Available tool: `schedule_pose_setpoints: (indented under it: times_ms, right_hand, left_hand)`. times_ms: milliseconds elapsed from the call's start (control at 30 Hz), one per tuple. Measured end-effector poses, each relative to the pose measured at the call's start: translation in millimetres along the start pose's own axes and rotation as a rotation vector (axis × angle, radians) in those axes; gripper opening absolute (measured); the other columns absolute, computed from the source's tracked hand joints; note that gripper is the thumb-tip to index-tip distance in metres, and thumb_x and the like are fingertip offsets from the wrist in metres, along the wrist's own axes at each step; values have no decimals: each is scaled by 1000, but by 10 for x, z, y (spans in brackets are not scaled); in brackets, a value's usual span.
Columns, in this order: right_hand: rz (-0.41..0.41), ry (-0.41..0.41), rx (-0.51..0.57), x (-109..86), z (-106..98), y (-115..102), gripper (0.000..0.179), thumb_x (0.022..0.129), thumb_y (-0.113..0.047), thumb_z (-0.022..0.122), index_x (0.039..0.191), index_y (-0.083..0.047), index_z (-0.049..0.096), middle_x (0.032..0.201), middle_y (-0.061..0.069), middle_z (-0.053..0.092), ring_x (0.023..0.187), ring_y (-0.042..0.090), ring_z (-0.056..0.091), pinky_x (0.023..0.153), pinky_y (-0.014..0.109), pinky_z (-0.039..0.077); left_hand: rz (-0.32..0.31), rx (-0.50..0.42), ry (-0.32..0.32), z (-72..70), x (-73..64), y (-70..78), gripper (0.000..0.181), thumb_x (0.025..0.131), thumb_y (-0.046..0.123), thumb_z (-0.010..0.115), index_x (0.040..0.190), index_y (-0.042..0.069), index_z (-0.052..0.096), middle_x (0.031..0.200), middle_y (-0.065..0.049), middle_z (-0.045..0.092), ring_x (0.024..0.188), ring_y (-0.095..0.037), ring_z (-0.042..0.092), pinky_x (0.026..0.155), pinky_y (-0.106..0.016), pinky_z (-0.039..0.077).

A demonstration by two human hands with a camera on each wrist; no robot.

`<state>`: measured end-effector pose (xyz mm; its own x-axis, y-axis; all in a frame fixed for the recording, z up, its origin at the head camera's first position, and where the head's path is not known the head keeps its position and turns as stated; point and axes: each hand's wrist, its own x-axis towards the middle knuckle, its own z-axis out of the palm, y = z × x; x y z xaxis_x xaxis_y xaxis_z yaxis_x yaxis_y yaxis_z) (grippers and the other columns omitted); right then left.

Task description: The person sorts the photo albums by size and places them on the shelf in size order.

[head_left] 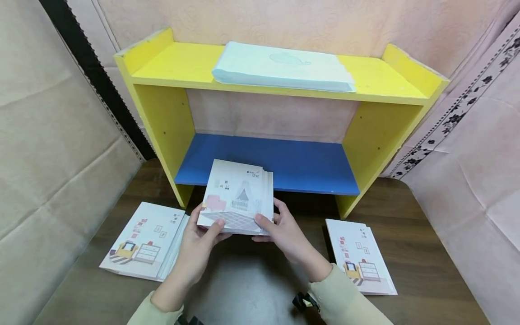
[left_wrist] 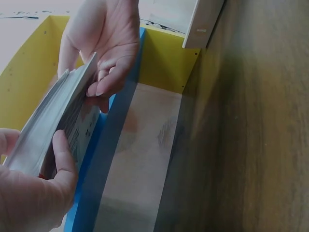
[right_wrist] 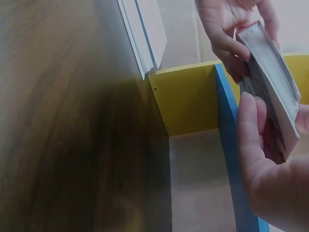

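1. Now a stack of books (head_left: 233, 187) is up in the middle, by the front edge of the blue shelf (head_left: 308, 162) in the yellow bookcase (head_left: 164, 119); I cannot tell if they touch
2. The left hand (head_left: 194, 249) pinches its near left corner and the right hand (head_left: 285, 234) its near right corner, thumbs on top
3. I think the step is getting this stack neat or onto the shelf; next calls for keeping it flat, edges even
4. The top cover has small dark writing, maybe "12" near its top right; the rest is too tiny
5. The left pile (head_left: 140, 239) and right pile (head_left: 361, 257) lie on the tabletop (head_left: 252, 289), with reddish writing too small to read
6. Up top, a pale blue packet (head_left: 268, 70) shows a whale drawing (head_left: 289, 58), no brand I can read
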<state>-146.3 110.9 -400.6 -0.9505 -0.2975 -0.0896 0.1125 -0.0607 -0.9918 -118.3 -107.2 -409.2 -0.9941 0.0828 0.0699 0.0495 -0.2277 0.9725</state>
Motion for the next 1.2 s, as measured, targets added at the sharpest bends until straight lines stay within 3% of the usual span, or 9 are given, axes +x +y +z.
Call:
schedule_pose_setpoints:
  times_ms: [167, 433, 700, 867, 1033, 1200]
  right_hand:
    - [-4, -50, 31, -39, 16, 14, 81, 90, -22, 71, 149, -21, 15, 112, 21, 62, 80, 33, 66, 75, 47, 56]
    - [-20, -100, 39, -19, 2, 20, 83, 89, -19, 72, 149, -27, 16, 111, 21, 63, 79, 33, 66, 74, 50, 56]
    - [-26, -38, 36, 78, 41, -7, 73, 89, -21, 71, 147, -15, 26, 111, 20, 62, 78, 31, 66, 75, 46, 57]
    - [-25, -60, 31, 153, 87, -68, 67, 91, -18, 68, 145, -10, 29, 113, 19, 63, 81, 33, 66, 75, 45, 57]
    - [-2, -62, 22, 210, 167, -146, 60, 94, -15, 65, 142, -7, 32, 112, 18, 63, 88, 38, 64, 76, 44, 57]
    - [15, 19, 1, 331, 297, -174, 53, 93, -16, 67, 137, -5, 40, 104, 17, 65, 88, 40, 64, 75, 41, 57]
  left_hand:
    - [25, -37, 12, 15, 27, 6, 61, 96, 21, 63, 146, 19, 28, 132, -13, 46, 111, -29, 57, 89, -39, 51]
    - [48, -22, -1, -3, 55, 28, 60, 97, 21, 60, 147, 18, 26, 133, -13, 46, 111, -29, 58, 89, -40, 51]
    - [2, -33, -31, -80, 164, 133, 55, 100, 24, 56, 147, 17, 28, 135, -14, 45, 115, -28, 56, 91, -40, 50]
    - [-42, -19, -3, -149, 232, 216, 56, 99, 23, 57, 147, 15, 29, 135, -14, 45, 114, -27, 56, 90, -40, 50]
    - [-26, -25, 17, -241, 283, 243, 58, 98, 24, 59, 147, 11, 30, 135, -15, 45, 115, -26, 57, 90, -41, 50]
    - [-6, -57, 37, -363, 354, 178, 60, 97, 29, 59, 146, 6, 34, 136, -17, 46, 118, -23, 57, 91, -40, 48]
